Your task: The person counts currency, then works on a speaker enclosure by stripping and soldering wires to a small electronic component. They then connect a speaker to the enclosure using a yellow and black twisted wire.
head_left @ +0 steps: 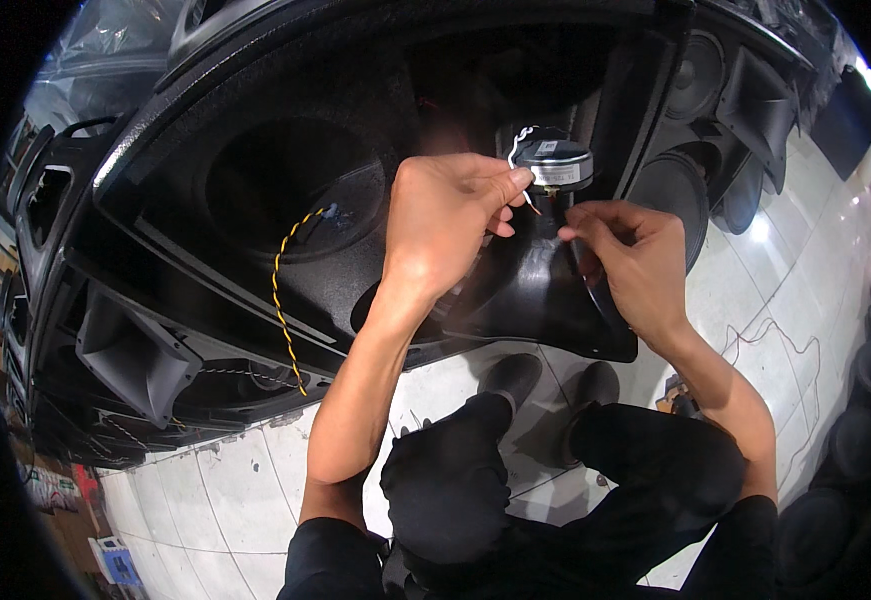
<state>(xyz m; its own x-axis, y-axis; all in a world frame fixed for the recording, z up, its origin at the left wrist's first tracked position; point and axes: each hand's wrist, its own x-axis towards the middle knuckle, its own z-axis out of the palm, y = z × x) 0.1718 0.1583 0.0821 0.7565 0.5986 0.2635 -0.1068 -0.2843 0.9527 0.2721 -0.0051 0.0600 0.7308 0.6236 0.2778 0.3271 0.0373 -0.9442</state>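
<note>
A round black horn driver [561, 160] with a white label sits on the neck of a black horn [530, 285], in front of me on a large black speaker cabinet [285, 310]. A white twisted wire [516, 144] loops up beside the driver. My left hand [445, 220] pinches this wire between thumb and forefinger, and a thin bare-looking end hangs below the fingertips. Close by on the right, my right hand [635, 255] has thumb and forefinger pressed together beside the horn's neck. Whatever they may hold is too small to make out.
A yellow-and-black twisted wire [277, 285] trails from the cabinet's round opening [255, 190]. Other speaker cabinets with horns [140, 350] stand left and right [760, 105]. Several round black parts [855, 440] line the right side. A thin wire [815, 370] lies on the tiled floor [185, 500].
</note>
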